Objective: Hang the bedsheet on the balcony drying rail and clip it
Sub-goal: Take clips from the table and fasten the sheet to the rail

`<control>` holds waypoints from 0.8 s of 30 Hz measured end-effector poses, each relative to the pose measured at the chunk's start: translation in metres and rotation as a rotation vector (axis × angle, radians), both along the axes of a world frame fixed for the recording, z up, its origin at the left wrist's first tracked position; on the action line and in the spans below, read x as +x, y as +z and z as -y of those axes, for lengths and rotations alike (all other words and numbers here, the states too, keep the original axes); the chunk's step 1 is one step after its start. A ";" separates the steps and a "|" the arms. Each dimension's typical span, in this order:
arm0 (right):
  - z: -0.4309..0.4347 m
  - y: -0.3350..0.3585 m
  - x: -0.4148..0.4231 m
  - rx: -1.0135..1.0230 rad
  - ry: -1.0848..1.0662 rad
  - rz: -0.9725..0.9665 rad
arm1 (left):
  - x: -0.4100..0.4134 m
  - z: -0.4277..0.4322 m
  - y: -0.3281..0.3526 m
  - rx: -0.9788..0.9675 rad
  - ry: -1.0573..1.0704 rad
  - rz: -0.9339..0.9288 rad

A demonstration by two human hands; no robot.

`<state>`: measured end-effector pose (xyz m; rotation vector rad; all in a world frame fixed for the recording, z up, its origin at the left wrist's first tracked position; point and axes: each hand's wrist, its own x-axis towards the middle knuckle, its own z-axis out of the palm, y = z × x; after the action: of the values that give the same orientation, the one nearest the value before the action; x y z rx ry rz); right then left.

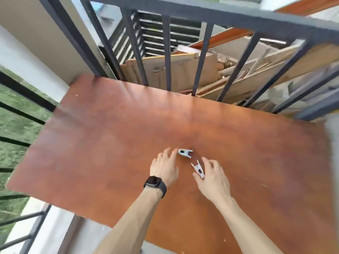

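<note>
Our left hand [165,166] and right hand [212,177], grips spread, reach the two clips [185,153] mid-counter [110,134]. No bedsheet visible; we judge clips come first.

This is the balcony of a home, open to the outdoors. A dark grey metal railing with square vertical bars [201,13] encloses it on two sides, and through the bars on the left a patch of green grass [11,114] lies far below, so the balcony sits above ground level. A pale plastered wall column [36,43] stands at the corner. A reddish-brown wooden board serving as a bench [128,125] fills the floor space. Beyond the railing, stacked wooden planks and flattened brown cardboard [183,70] lie piled, like household storage.
</note>
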<state>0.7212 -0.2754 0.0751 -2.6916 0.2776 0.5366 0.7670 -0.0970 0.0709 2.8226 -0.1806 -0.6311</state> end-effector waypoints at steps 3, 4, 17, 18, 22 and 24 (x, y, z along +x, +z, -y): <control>0.007 -0.016 0.016 0.032 0.017 -0.048 | 0.020 0.013 -0.017 0.045 -0.027 -0.012; 0.010 -0.022 0.017 0.050 0.029 -0.057 | 0.023 0.015 -0.022 0.061 -0.026 -0.010; -0.027 0.033 -0.031 0.759 -0.275 -0.260 | -0.088 -0.062 0.021 -0.311 0.367 -0.080; -0.038 0.047 -0.043 0.809 -0.275 -0.273 | -0.106 -0.075 0.033 -0.336 0.384 -0.075; -0.095 0.095 -0.099 0.839 0.005 -0.244 | -0.189 -0.137 0.086 -0.382 0.468 -0.020; -0.132 0.117 -0.124 0.776 0.254 -0.232 | -0.232 -0.168 0.115 -0.381 0.511 0.031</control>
<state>0.5973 -0.1429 0.1918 -1.9151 -0.1898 0.8287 0.5346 0.0705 0.1855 2.3679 0.3678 -0.3848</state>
